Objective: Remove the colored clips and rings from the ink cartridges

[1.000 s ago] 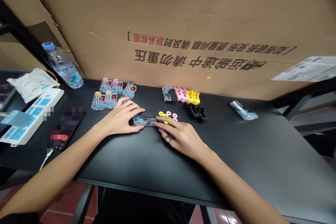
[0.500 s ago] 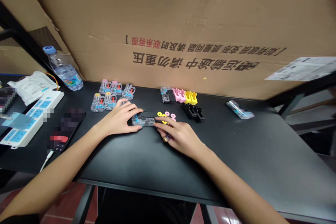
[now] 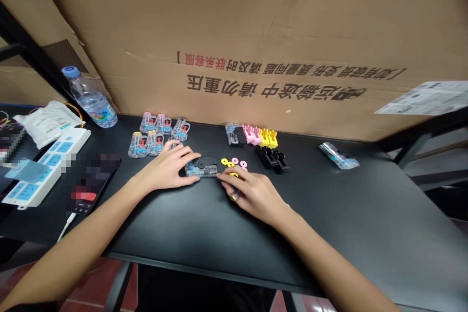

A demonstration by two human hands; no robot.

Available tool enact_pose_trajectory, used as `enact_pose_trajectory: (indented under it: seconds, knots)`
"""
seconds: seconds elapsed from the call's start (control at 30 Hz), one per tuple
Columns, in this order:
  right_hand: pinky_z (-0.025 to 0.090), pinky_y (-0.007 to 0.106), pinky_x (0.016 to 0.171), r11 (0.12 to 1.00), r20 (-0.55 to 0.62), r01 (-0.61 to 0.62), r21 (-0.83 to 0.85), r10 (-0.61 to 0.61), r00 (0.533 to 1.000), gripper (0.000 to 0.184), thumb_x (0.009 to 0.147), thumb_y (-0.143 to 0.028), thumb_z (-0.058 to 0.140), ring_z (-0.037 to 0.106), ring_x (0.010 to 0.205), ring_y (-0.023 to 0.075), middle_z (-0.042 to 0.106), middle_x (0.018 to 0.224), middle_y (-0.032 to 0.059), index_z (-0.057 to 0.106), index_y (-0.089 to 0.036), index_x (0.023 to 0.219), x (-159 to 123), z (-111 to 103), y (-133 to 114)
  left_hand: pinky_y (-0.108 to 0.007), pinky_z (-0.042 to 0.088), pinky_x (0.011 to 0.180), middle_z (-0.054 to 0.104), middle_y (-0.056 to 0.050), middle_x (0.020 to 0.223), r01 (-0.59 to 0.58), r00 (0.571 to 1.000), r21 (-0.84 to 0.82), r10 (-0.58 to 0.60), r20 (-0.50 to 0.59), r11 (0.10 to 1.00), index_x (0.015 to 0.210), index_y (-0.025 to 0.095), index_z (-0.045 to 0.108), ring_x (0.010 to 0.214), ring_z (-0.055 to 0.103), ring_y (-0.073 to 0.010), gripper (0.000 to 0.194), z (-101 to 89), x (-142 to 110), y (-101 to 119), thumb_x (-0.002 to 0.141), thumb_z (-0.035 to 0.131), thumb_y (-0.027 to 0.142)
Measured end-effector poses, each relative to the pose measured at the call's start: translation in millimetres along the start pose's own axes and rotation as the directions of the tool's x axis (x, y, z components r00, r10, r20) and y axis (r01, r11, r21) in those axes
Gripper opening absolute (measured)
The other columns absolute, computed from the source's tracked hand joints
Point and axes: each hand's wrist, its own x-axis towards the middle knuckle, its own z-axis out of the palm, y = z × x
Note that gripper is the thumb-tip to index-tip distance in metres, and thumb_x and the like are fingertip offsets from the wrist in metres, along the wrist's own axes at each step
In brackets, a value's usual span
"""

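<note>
My left hand (image 3: 166,168) lies on the black table (image 3: 329,224), its fingertips against the left end of a transparent plastic housing (image 3: 201,167) with a black disc on top. My right hand (image 3: 252,192), wearing a gold ring, has its fingertips beside the housing's right end, over small yellow and pink rings (image 3: 232,162). Some rings are partly hidden by those fingers. Behind my left hand stand several transparent parts with pink or yellow tops (image 3: 148,136). Pink clips (image 3: 250,134), yellow clips (image 3: 268,138) and black clips (image 3: 272,158) lie behind my right hand.
A white power strip (image 3: 47,165), a blurred phone on a cable (image 3: 91,183), a white bag (image 3: 47,124) and a water bottle (image 3: 91,100) stand at the left. A small plastic packet (image 3: 338,155) lies at the right. A large cardboard sheet (image 3: 256,34) stands behind the table.
The view has tilted slightly, shifting the table lower in the picture. Both hands remain at the housing, with no clear change in what they touch.
</note>
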Motion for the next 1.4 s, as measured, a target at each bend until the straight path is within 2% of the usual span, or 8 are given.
enact_pose_trajectory:
  seconds: [0.3,0.57,0.8,0.97,1.03,1.23,1.4]
  knots:
    - [0.057,0.027,0.066,1.0,-0.032,-0.03,0.003,0.03,0.999,0.027,0.102,-0.01,0.058,0.073,0.074,0.0138,0.077,0.117,0.007,0.072,-0.021,0.123,1,-3,-1,-0.058,0.03,0.124,0.073,-0.01,0.123,0.018,1.0,-0.018,-0.018,0.016,1.0,0.143,0.018,0.065,0.118,0.069,-0.0298,0.056,-0.6,1,-1,0.1,0.068,0.054]
    - [0.057,0.028,0.066,1.0,-0.02,-0.012,0.021,0.013,1.0,0.022,0.097,-0.008,0.055,0.073,0.075,0.0151,0.077,0.113,0.0073,0.072,-0.02,0.105,2,-7,-4,-0.056,0.031,0.123,0.072,-0.011,0.123,0.021,0.999,-0.006,-0.021,0.033,1.0,0.143,0.017,0.064,0.12,0.067,-0.0304,0.055,-1.8,1,1,0.101,0.068,0.052]
    - [0.06,0.029,0.069,0.999,-0.046,-0.039,0.014,0.04,0.998,0.025,0.095,-0.007,0.054,0.076,0.08,0.0173,0.079,0.114,0.0085,0.072,-0.02,0.106,2,-8,-1,-0.056,0.03,0.123,0.072,-0.011,0.123,0.017,1.0,-0.007,-0.017,0.025,1.0,0.142,0.017,0.064,0.119,0.068,-0.0298,0.055,-0.8,1,1,0.1,0.068,0.053]
    - [0.059,0.028,0.069,0.998,-0.042,-0.055,0.037,0.057,0.998,0.027,0.092,-0.006,0.053,0.078,0.072,0.0167,0.082,0.09,0.0021,0.074,-0.021,0.1,-1,-9,1,-0.056,0.032,0.123,0.073,-0.011,0.124,0.019,1.0,-0.012,-0.019,0.008,1.0,0.142,0.019,0.065,0.118,0.068,-0.0297,0.055,-0.9,1,1,0.1,0.069,0.053]
    - [0.06,0.028,0.07,0.998,-0.03,-0.061,0.022,0.062,0.998,0.028,0.091,-0.006,0.054,0.079,0.072,0.017,0.083,0.087,0.0012,0.076,-0.022,0.096,-2,-10,1,-0.057,0.032,0.123,0.073,-0.01,0.123,0.024,1.0,-0.024,-0.023,0.006,0.999,0.142,0.02,0.066,0.118,0.068,-0.0297,0.054,-1.4,1,1,0.1,0.069,0.053]
    - [0.063,0.031,0.072,1.0,0.114,-0.014,-0.023,0.017,0.993,0.032,0.089,-0.006,0.06,0.084,0.086,0.021,0.084,0.12,0.0061,0.083,-0.022,0.106,-5,-13,2,-0.055,0.031,0.123,0.073,-0.011,0.126,0.029,1.0,-0.036,-0.029,0.013,0.999,0.143,0.021,0.065,0.118,0.068,-0.0293,0.053,-3.0,0,1,0.101,0.068,0.053]
    - [0.065,0.034,0.071,0.999,0.178,-0.013,-0.047,0.021,0.984,0.037,0.086,-0.004,0.061,0.085,0.088,0.0231,0.083,0.126,0.0063,0.084,-0.021,0.109,-5,-13,3,-0.055,0.03,0.123,0.073,-0.012,0.129,0.021,1.0,-0.022,-0.02,0.021,1.0,0.143,0.019,0.064,0.119,0.067,-0.0295,0.054,-2.7,-1,1,0.101,0.068,0.053]
